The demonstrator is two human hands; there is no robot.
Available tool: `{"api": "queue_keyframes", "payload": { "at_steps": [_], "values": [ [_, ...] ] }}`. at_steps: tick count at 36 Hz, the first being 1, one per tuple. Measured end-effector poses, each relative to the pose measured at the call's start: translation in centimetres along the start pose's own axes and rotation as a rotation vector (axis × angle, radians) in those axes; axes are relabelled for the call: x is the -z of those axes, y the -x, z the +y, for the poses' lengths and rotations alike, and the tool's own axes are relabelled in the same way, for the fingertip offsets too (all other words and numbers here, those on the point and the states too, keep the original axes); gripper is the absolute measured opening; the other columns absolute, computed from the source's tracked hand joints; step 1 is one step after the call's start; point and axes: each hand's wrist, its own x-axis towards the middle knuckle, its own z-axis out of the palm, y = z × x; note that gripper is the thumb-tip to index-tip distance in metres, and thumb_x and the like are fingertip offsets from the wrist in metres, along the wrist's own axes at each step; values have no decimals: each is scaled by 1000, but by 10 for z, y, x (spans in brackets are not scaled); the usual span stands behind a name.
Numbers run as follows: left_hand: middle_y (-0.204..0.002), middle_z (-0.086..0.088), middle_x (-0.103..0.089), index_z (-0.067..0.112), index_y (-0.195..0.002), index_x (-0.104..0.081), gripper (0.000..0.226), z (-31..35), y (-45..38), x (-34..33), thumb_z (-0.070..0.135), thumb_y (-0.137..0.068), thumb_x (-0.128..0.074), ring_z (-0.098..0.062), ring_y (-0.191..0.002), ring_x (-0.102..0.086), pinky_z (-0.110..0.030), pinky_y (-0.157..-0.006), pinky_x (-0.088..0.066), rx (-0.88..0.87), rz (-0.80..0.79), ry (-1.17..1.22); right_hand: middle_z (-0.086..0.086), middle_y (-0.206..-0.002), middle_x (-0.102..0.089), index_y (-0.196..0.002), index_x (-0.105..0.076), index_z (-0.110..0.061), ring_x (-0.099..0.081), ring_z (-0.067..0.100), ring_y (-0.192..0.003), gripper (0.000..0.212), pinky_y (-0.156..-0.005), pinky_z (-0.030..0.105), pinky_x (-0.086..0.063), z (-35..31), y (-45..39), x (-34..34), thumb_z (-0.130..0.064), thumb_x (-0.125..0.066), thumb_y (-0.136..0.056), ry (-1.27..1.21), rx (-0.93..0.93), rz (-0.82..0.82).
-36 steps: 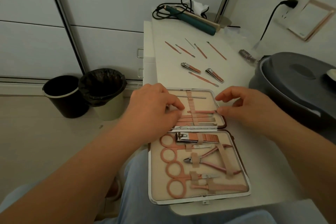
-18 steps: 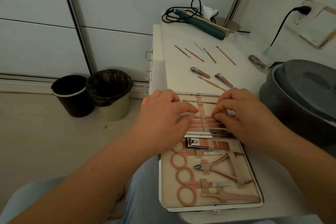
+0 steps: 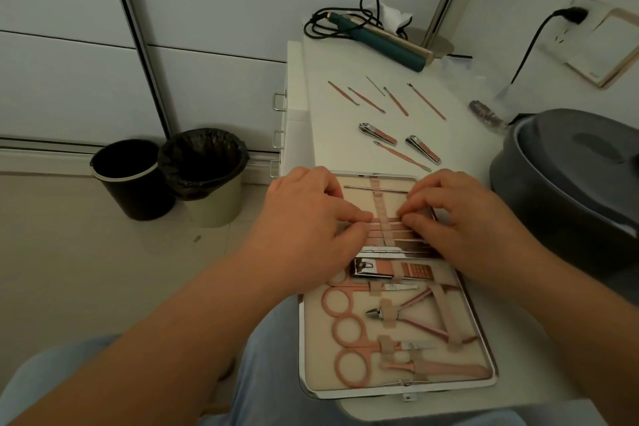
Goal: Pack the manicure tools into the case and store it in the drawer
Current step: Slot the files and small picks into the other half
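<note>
Two hands are laid on the upper half of the open case (image 3: 397, 387), which lies flat on the tabletop (image 3: 332, 121) at its near edge. The left hand (image 3: 307, 218) is placed over the left side of that half, its fingers curled and its fingertips pressed on the thin tools beside the centre strap (image 3: 380, 207). The right hand (image 3: 460, 214) is placed over the right side, its fingers bent and its fingertips pinched at a thin tool just right of the same strap; whether the tool is truly gripped cannot be told. In the lower half of the case, scissors (image 3: 345, 325), nippers (image 3: 404, 315) and a large clipper (image 3: 390, 270) are held under straps. Beyond the case, loose on the tabletop, two small clippers (image 3: 377, 133) (image 3: 423, 149) and a slim pick (image 3: 401, 156) are seen close together; farther beyond, five thin picks (image 3: 383, 97) are spread in a row. At the far end of the tabletop a corded styling iron (image 3: 383, 41) and a mirror stand (image 3: 446, 0) are seen. Right of the case a grey lidded tub (image 3: 570, 183) is seen. Left of the case, on the floor, two bins (image 3: 128, 176) (image 3: 207, 173) are stood side by side.
</note>
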Motion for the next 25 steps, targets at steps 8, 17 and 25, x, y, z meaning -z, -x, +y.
{"api": "queue_keyframes", "payload": {
  "at_steps": [8, 17, 25],
  "values": [
    [-91, 6, -50, 35, -104, -67, 26, 1, 3, 1, 42, -86, -49, -11, -88, -38, -31, -82, -33, -48, 43, -37, -26, -97, -44, -95, -66, -36, -37, -4, -98, 15, -75, 7, -28, -5, -1, -1, -33, -55, -85, 15, 48, -7],
    [-89, 4, -55, 30, -96, -71, 21, 4, 4, 0, 35, -85, -54, -13, -88, -43, -30, -77, -36, -34, 96, -11, -24, -96, -47, -99, -66, -35, -41, -3, -96, 18, -74, 6, -29, -3, 7, -2, -31, -53, -87, -42, 3, 1],
    [-91, 18, -48, 35, -101, -68, 22, -2, 1, 4, 37, -84, -54, 0, -92, -39, -12, -75, -28, 14, 51, 77, -25, -93, -49, -91, -62, -37, -47, -1, -95, 12, -81, 16, -39, -8, -3, 3, -30, -54, -87, -112, -17, 15]
  ]
}}
